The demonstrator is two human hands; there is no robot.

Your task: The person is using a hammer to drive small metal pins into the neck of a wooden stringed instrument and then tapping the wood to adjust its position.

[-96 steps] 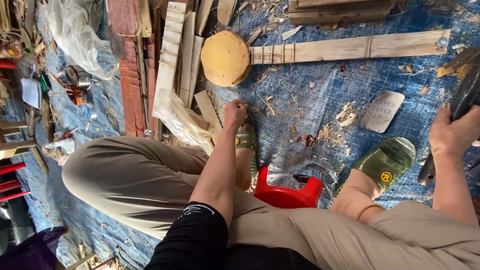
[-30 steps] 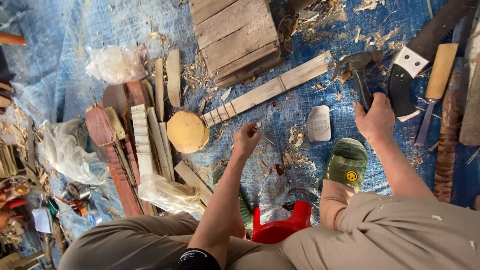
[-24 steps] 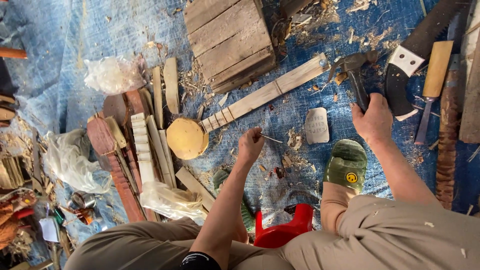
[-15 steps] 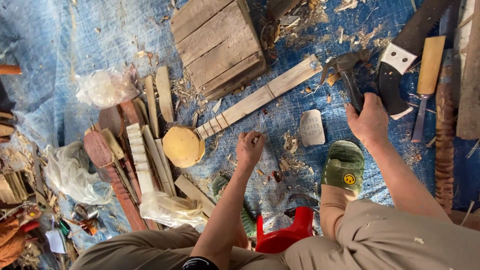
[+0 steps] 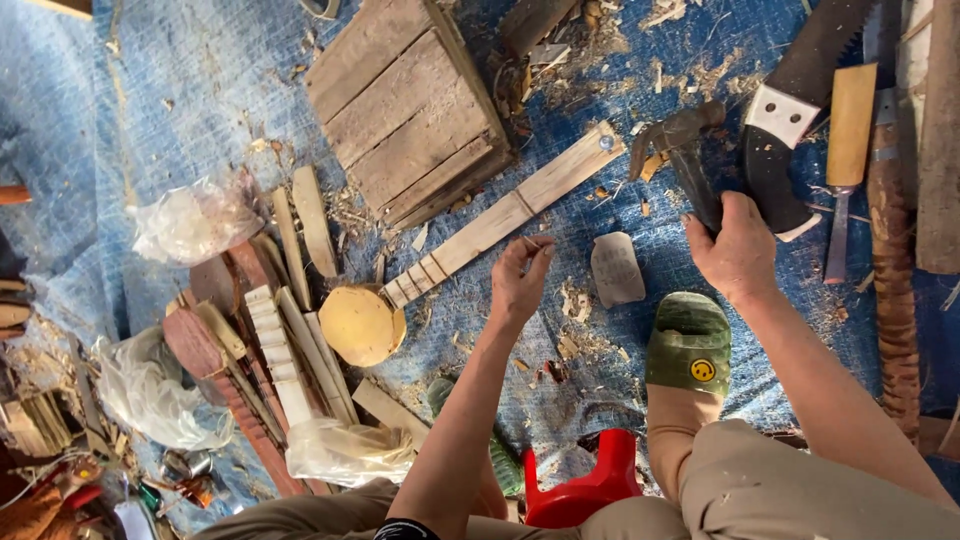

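Note:
My left hand (image 5: 520, 278) hovers just below the neck of a long wooden piece (image 5: 500, 222) with a round yellowish body (image 5: 362, 325). Its fingertips are pinched on something small and thin, too small to name. To the right, my right hand (image 5: 740, 250) grips the dark handle of a hammer (image 5: 690, 165), whose head lies on the blue tarp (image 5: 180, 110) above the hand. A flat grey stone (image 5: 617, 268) lies between the two hands.
A wooden crate (image 5: 405, 105) sits at top centre. A black-handled saw (image 5: 790, 140) and a wooden-handled chisel (image 5: 850, 130) lie at the right. Wooden slats (image 5: 290, 350) and plastic bags (image 5: 190, 220) lie at the left. Near me: green sandal (image 5: 688, 345), red stool (image 5: 580, 490).
My left hand has risen from the tarp near my foot toward the neck, fingers now pinched. My right hand has taken hold of the hammer handle. The view has shifted.

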